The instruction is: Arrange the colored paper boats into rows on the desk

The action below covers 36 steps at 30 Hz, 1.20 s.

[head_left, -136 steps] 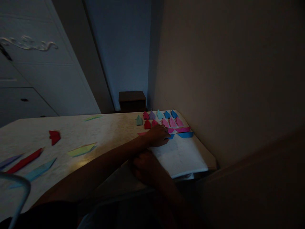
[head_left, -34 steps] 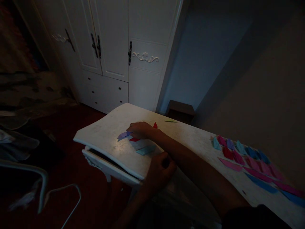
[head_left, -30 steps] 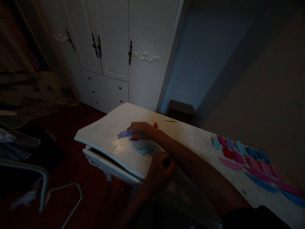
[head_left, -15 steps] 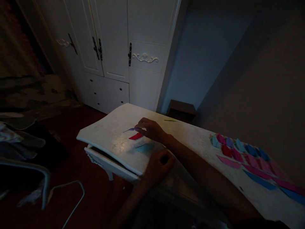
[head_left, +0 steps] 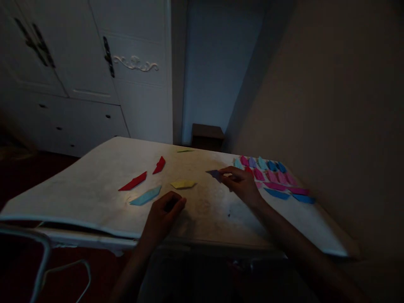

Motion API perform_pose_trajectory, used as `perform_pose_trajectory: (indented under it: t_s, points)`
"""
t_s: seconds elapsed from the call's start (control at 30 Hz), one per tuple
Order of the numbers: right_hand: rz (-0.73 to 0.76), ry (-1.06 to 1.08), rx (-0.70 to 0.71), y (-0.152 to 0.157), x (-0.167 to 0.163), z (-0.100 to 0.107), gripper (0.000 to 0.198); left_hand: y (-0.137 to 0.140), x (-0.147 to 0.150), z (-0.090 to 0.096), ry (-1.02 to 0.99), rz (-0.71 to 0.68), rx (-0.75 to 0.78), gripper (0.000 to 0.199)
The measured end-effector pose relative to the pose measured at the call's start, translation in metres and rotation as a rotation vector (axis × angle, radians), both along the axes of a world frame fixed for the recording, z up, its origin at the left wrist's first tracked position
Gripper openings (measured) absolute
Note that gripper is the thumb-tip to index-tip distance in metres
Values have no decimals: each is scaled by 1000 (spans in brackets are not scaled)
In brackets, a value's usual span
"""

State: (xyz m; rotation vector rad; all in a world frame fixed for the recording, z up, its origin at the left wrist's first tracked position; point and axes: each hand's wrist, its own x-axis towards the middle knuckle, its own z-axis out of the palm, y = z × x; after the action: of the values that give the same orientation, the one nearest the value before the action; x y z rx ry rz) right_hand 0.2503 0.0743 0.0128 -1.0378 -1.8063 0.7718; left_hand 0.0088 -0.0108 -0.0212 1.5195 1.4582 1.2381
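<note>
My right hand [head_left: 242, 183] pinches the purple paper [head_left: 215, 174] between thumb and fingers, over the table [head_left: 202, 210], just left of the rows of coloured papers [head_left: 271, 176]; its pointed end faces left. My left hand [head_left: 162, 213] is loosely curled near the front edge (I cannot tell whether its fingertips meet), close to the light blue paper [head_left: 145, 196] and yellow paper [head_left: 183, 184]. Beyond lie two red papers [head_left: 134, 181] and a green one [head_left: 185, 150].
</note>
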Motion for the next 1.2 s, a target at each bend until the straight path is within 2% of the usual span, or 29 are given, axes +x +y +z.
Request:
perform_pose_trajectory:
  t_s: [0.1,0.2,0.3,0.4,0.53,0.67,0.87,1.2]
  points:
    - [-143,-166,122,-25,46,-8,23,0,0,2,72,-2,-24,34]
    - [-222,-300,201,-46,82,-20,23,-2,0,3,134,18,-47,36]
    - [-315,-472,262,-58,107,-31,25,-1,-2,2,174,38,-63,39]
    - [-380,-716,240,-61,120,-38,27,-1,-1,3,210,36,-113,46]
    - [-365,-974,150,-62,122,-39,31,-5,5,7,212,134,-136,49]
    - [-379,-1079,102,-63,116,-37,35,-6,8,6,226,186,-140,51]
    - [-378,-1076,70,-61,109,-33,37,-3,5,0,228,193,-141,51]
    - [-398,-1047,73,-55,102,-32,41,-6,6,4,248,175,-163,46]
